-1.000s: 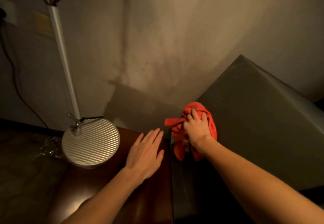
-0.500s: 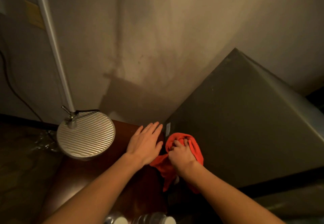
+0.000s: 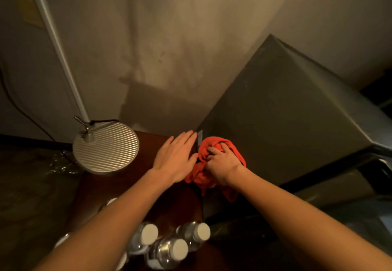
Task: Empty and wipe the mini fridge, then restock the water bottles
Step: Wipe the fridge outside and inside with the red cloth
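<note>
A dark mini fridge (image 3: 292, 122) stands at the right, seen from above. My right hand (image 3: 222, 162) is closed on a bunched red cloth (image 3: 214, 147) and presses it on the fridge's top near its front left corner. Part of the cloth hangs down over the edge. My left hand (image 3: 176, 156) lies flat, fingers apart, on the dark wooden table (image 3: 118, 188) right beside the fridge. Several clear water bottles with white caps (image 3: 178, 249) stand at the near end of the table, partly hidden under my left forearm.
A lamp with a round ribbed metal base (image 3: 106, 147) and a tilted white pole (image 3: 57, 43) stands on the table's far left. A black cable (image 3: 12, 103) runs down the beige wall. Dark floor lies to the left.
My right hand has drawn the red cloth toward me across the fridge top to its front left corner. The view tilted down, bringing the water bottles into sight. My left hand has stayed flat.
</note>
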`<state>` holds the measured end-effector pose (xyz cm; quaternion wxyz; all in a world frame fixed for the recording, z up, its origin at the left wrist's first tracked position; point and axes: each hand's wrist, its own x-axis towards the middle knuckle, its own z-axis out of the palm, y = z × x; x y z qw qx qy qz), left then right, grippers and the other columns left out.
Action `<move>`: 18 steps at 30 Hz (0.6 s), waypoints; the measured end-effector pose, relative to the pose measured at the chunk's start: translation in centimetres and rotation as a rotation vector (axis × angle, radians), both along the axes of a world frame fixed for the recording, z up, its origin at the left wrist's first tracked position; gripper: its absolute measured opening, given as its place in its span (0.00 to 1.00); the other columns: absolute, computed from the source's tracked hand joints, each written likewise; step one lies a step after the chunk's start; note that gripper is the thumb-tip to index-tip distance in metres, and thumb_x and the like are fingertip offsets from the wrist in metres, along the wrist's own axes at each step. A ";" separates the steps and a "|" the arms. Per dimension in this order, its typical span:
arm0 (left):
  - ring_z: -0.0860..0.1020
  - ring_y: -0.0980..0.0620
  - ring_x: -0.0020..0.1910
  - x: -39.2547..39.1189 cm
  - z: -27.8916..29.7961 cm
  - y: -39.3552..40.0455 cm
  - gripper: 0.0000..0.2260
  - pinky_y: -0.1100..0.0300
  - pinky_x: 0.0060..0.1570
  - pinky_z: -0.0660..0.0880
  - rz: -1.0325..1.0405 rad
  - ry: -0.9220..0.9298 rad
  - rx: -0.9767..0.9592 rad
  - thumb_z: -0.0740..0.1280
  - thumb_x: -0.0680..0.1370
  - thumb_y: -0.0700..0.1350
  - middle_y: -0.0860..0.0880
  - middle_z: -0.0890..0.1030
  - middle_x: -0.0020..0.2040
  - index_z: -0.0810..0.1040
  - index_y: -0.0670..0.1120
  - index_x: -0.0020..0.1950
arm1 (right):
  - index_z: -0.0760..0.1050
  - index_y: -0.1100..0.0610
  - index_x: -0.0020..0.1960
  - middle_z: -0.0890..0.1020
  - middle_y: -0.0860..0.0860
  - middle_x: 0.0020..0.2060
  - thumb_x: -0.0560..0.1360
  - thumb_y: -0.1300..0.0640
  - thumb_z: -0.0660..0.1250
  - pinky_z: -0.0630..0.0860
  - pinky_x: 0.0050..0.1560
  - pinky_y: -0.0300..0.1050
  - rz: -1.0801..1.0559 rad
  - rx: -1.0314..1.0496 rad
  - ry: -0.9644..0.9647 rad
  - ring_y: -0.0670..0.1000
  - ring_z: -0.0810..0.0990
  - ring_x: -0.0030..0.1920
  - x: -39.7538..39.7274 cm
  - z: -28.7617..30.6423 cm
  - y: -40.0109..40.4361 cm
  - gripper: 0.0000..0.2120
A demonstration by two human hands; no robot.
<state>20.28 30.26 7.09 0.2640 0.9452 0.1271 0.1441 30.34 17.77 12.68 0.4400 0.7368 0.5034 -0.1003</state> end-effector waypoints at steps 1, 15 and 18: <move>0.53 0.55 0.78 -0.3 0.3 -0.3 0.29 0.56 0.75 0.49 -0.005 -0.001 0.002 0.57 0.82 0.55 0.53 0.55 0.80 0.52 0.51 0.81 | 0.72 0.49 0.70 0.68 0.50 0.73 0.77 0.47 0.64 0.49 0.73 0.65 0.003 -0.018 0.014 0.54 0.53 0.77 -0.8 0.2 -0.5 0.22; 0.51 0.55 0.79 -3.6 2.1 -3.2 0.29 0.55 0.76 0.48 -0.083 0.005 0.025 0.56 0.82 0.55 0.53 0.53 0.81 0.51 0.52 0.81 | 0.72 0.52 0.69 0.70 0.53 0.71 0.77 0.53 0.61 0.49 0.72 0.62 -0.022 0.251 -0.072 0.57 0.54 0.76 -5.7 5.8 -5.3 0.20; 0.51 0.55 0.79 -3.9 1.7 -2.8 0.29 0.56 0.76 0.48 -0.078 -0.011 0.041 0.56 0.82 0.55 0.54 0.53 0.81 0.50 0.52 0.81 | 0.67 0.52 0.73 0.61 0.55 0.76 0.81 0.52 0.55 0.44 0.72 0.68 -0.068 0.289 -0.159 0.60 0.45 0.78 -3.1 4.5 -3.0 0.21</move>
